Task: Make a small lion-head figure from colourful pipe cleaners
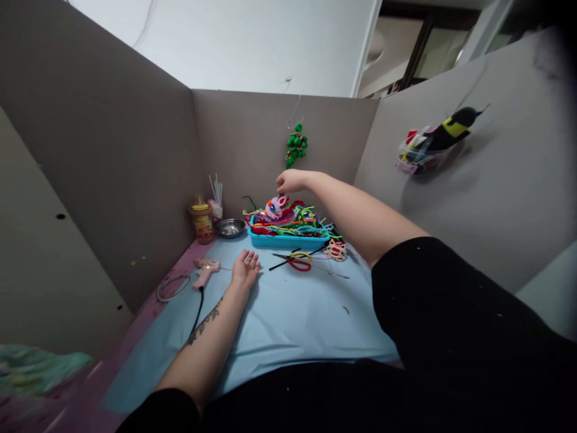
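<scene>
My left hand (246,269) rests palm up on the light blue cloth (297,319), its fingers slightly curled and apart, holding nothing. To its left lies a pink glue gun (206,272). Over the blue basket (288,242), which is heaped with colourful fuzzy stems, my right hand (291,181) reaches in with fingers pinched down at the top of a pink fuzzy figure (276,207). Scissors with red and yellow handles (300,262) lie in front of the basket. A cream and red fuzzy piece (336,249) lies at the basket's right corner.
A metal bowl (230,228), a jar with a yellow lid (202,224) and white sticks (216,191) stand at the back left. A green ornament (296,146) hangs on the back panel. Something black and yellow (444,138) hangs on the right panel.
</scene>
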`<action>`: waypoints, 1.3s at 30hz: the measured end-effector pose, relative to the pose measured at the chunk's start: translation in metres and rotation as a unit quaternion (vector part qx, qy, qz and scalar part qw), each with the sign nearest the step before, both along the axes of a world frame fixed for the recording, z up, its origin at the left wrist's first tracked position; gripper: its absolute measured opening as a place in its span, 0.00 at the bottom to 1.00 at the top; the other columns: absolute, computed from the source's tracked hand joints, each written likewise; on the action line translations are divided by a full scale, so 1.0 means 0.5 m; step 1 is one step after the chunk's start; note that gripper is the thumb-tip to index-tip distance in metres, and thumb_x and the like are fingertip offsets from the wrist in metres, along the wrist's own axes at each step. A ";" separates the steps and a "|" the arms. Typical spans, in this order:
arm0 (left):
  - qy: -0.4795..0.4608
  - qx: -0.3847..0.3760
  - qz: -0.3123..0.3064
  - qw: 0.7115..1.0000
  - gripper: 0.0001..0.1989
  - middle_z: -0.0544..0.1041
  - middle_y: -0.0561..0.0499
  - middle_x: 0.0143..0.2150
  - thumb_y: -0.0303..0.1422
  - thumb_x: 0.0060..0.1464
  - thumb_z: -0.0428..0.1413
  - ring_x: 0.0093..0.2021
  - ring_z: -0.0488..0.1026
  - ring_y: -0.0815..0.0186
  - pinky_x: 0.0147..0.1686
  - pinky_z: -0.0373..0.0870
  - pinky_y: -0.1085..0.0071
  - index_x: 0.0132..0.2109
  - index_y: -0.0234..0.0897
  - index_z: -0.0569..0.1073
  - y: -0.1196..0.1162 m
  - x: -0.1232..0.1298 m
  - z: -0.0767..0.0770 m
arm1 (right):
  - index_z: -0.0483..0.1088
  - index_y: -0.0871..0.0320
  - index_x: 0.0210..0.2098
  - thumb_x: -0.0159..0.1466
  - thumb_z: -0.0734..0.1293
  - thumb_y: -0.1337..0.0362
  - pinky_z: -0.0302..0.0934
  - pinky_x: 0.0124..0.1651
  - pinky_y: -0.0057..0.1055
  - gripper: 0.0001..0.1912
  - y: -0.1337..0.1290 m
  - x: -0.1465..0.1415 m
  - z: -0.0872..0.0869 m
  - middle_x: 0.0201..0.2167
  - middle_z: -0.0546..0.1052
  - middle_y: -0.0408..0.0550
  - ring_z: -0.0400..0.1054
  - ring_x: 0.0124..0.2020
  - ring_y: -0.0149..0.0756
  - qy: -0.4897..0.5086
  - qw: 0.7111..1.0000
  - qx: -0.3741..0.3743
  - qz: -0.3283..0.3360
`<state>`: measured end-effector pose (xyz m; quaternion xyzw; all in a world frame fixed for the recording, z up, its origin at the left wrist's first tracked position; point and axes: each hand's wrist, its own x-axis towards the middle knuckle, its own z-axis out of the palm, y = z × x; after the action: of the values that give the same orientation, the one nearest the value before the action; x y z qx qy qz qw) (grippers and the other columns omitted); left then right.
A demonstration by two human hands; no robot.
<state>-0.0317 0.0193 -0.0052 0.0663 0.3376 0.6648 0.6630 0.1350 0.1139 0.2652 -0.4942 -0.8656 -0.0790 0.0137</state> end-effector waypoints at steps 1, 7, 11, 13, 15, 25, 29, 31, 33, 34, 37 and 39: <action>0.000 -0.001 0.001 1.000 0.04 0.72 0.51 0.36 0.34 0.58 0.54 0.33 0.74 0.70 0.34 0.66 0.71 0.37 0.38 0.68 0.000 0.000 0.000 | 0.78 0.62 0.41 0.59 0.66 0.65 0.60 0.37 0.29 0.13 0.000 0.002 0.001 0.37 0.80 0.52 0.71 0.38 0.39 -0.002 1.000 0.000 -0.007; 0.000 -0.006 0.002 1.000 0.04 0.72 0.51 0.35 0.33 0.58 0.54 0.33 0.73 0.70 0.33 0.66 0.72 0.39 0.39 0.68 0.003 0.000 -0.003 | 0.79 0.63 0.40 0.59 0.67 0.64 0.60 0.40 0.30 0.13 0.003 0.009 0.005 0.37 0.80 0.54 0.72 0.40 0.41 -0.029 0.998 0.021 -0.047; 0.000 -0.008 0.001 1.000 0.04 0.72 0.52 0.35 0.34 0.58 0.53 0.33 0.73 0.70 0.33 0.66 0.72 0.38 0.39 0.68 0.003 0.000 -0.002 | 0.79 0.63 0.39 0.58 0.68 0.64 0.60 0.39 0.29 0.13 0.002 0.015 0.004 0.36 0.80 0.54 0.72 0.39 0.40 -0.038 0.997 0.023 -0.058; 0.000 -0.008 0.001 1.000 0.04 0.72 0.52 0.35 0.33 0.59 0.53 0.32 0.73 0.70 0.33 0.65 0.72 0.37 0.39 0.68 0.003 0.001 -0.001 | 0.79 0.64 0.39 0.58 0.68 0.64 0.60 0.37 0.28 0.13 0.001 0.018 0.003 0.36 0.80 0.54 0.72 0.38 0.39 -0.039 0.997 0.024 -0.054; -0.001 -0.008 0.001 1.000 0.04 0.72 0.52 0.35 0.34 0.59 0.53 0.32 0.73 0.70 0.33 0.65 0.72 0.37 0.38 0.68 0.002 0.002 0.000 | 0.79 0.64 0.40 0.57 0.69 0.65 0.60 0.36 0.28 0.13 0.002 0.021 0.001 0.36 0.80 0.54 0.72 0.37 0.38 -0.040 0.998 0.024 -0.045; 0.001 -0.005 0.006 1.000 0.04 0.72 0.50 0.36 0.33 0.58 0.53 0.33 0.73 0.69 0.33 0.66 0.71 0.36 0.38 0.67 -0.004 0.008 0.005 | 0.78 0.60 0.38 0.55 0.71 0.65 0.59 0.36 0.27 0.11 0.020 0.014 -0.042 0.34 0.80 0.47 0.70 0.33 0.33 0.015 0.997 -0.066 0.032; 0.015 -0.010 0.048 0.999 0.05 0.72 0.50 0.34 0.32 0.59 0.52 0.32 0.73 0.69 0.33 0.67 0.72 0.34 0.37 0.66 -0.006 0.020 0.001 | 0.77 0.59 0.37 0.55 0.69 0.67 0.57 0.35 0.24 0.09 0.024 -0.019 -0.102 0.32 0.79 0.44 0.69 0.32 0.30 0.073 0.989 -0.103 0.077; 0.034 -0.020 0.093 0.995 0.04 0.71 0.52 0.33 0.31 0.58 0.52 0.30 0.72 0.71 0.31 0.66 0.74 0.34 0.37 0.66 -0.007 0.026 -0.005 | 0.77 0.60 0.36 0.56 0.68 0.68 0.57 0.34 0.23 0.09 0.026 -0.045 -0.139 0.32 0.79 0.44 0.68 0.32 0.29 0.085 0.985 -0.115 0.100; 0.063 -0.036 0.146 0.987 0.03 0.69 0.54 0.31 0.30 0.56 0.52 0.26 0.68 0.73 0.28 0.62 0.76 0.34 0.37 0.65 -0.008 0.028 -0.012 | 0.77 0.61 0.35 0.55 0.67 0.69 0.56 0.33 0.23 0.09 0.029 -0.073 -0.175 0.31 0.78 0.44 0.68 0.32 0.30 0.088 0.980 -0.127 0.121; 0.079 -0.043 0.170 0.981 0.03 0.68 0.56 0.30 0.30 0.55 0.53 0.24 0.66 0.74 0.27 0.60 0.77 0.34 0.37 0.65 -0.008 0.027 -0.016 | 0.77 0.61 0.35 0.55 0.67 0.68 0.56 0.33 0.23 0.09 0.031 -0.089 -0.192 0.31 0.78 0.44 0.68 0.32 0.30 0.087 0.978 -0.136 0.132; 0.120 -0.054 0.222 0.966 0.04 0.65 0.58 0.26 0.30 0.53 0.53 0.22 0.61 0.75 0.24 0.55 0.78 0.31 0.37 0.65 -0.006 0.016 -0.024 | 0.77 0.61 0.35 0.56 0.68 0.67 0.57 0.33 0.23 0.08 0.043 -0.140 -0.231 0.32 0.78 0.45 0.68 0.32 0.31 0.075 0.977 -0.141 0.143; 0.133 -0.062 0.240 0.960 0.05 0.64 0.58 0.25 0.32 0.52 0.52 0.21 0.60 0.75 0.23 0.55 0.78 0.30 0.37 0.64 -0.003 0.005 -0.026 | 0.78 0.60 0.35 0.55 0.69 0.68 0.57 0.36 0.23 0.08 0.056 -0.175 -0.247 0.35 0.78 0.46 0.69 0.35 0.32 0.066 0.978 -0.136 0.144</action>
<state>-0.0292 0.0177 -0.0184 0.0300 0.4693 0.7674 0.4358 0.0475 0.1420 0.1415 -0.3659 -0.9275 0.0748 0.0145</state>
